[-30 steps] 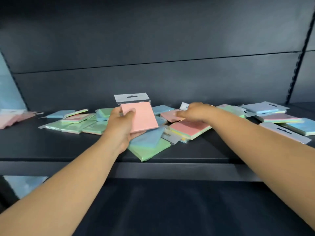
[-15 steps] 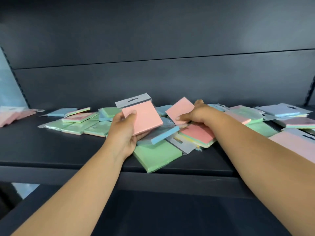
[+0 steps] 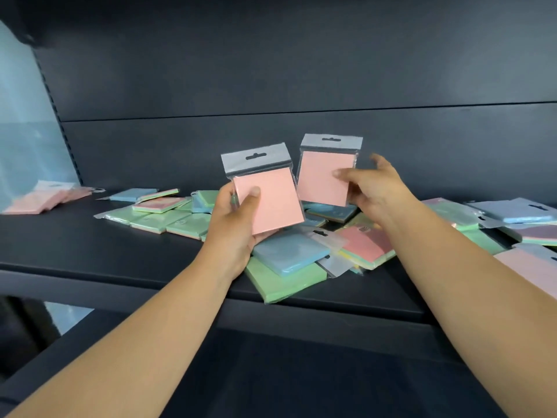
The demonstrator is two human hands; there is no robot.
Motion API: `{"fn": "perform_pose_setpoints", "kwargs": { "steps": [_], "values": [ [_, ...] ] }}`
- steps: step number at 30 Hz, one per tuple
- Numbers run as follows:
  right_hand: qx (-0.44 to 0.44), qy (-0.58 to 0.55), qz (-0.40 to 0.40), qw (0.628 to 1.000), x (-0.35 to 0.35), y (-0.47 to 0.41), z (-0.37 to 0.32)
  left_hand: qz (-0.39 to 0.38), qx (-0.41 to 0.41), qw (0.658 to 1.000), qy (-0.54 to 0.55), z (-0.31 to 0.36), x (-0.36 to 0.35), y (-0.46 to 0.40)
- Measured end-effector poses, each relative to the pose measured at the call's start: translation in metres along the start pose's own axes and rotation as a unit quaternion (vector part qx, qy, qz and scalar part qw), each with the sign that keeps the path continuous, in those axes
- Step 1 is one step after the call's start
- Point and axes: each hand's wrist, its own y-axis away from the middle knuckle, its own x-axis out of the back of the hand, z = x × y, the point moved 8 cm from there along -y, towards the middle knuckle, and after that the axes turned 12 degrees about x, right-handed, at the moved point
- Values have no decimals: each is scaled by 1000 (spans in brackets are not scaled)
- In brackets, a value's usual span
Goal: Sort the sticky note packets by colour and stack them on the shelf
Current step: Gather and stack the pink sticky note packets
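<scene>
The person stands at a dark shelf (image 3: 90, 245) with both arms stretched out over a heap of sticky note packets. The left hand (image 3: 238, 224) grips 1 pink packet (image 3: 268, 203) from below, thumb pressed flat on its face, holding it tilted above the pile. The right hand (image 3: 373, 188) pinches a 2nd pink packet (image 3: 327, 176) by its right edge, thumb on the front, the other fingers spread behind; it stands upright just beside the first, the 2 nearly touching. Beneath the hands a blue packet (image 3: 289, 254) lies on a green packet (image 3: 283, 285) that juts over the shelf's front lip. A spread of green packets (image 3: 168, 221) sits to the left, and far left a small pink stack (image 3: 42, 199), blurred, perhaps 3 or 4 deep. More mixed packets (image 3: 512, 215) crowd the right end.
</scene>
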Motion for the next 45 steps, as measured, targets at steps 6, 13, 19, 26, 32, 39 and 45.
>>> {"fn": "perform_pose_setpoints", "kwargs": {
  "steps": [6, 13, 19, 26, 32, 39, 45],
  "values": [
    [32, 30, -15, 999, -17, 20, -12, 1, -26, 999, 22, 21, 15, 13],
    [76, -3, -63, 995, -94, 67, -28, -4, -42, 999, 8, 70, 101, 31],
    [61, -22, -109, 992, -215, 136, -1, 62, -20, 998, 0, 115, 224, 54],
    [35, 6, -113, 993, -348, 188, 52, 99, -5, 994, -34, 162, 377, 70],
    [19, 43, -98, 994, -416, 192, 80, 116, -6, 988, -99, 191, 452, 48],
    [9, 75, -106, 992, -469, 163, 111, 172, -23, 966, -192, 213, 499, -15],
    [17, 106, -94, 990, -511, 123, 136, 140, 13, 965, -224, 220, 519, -86]
  ]
}}
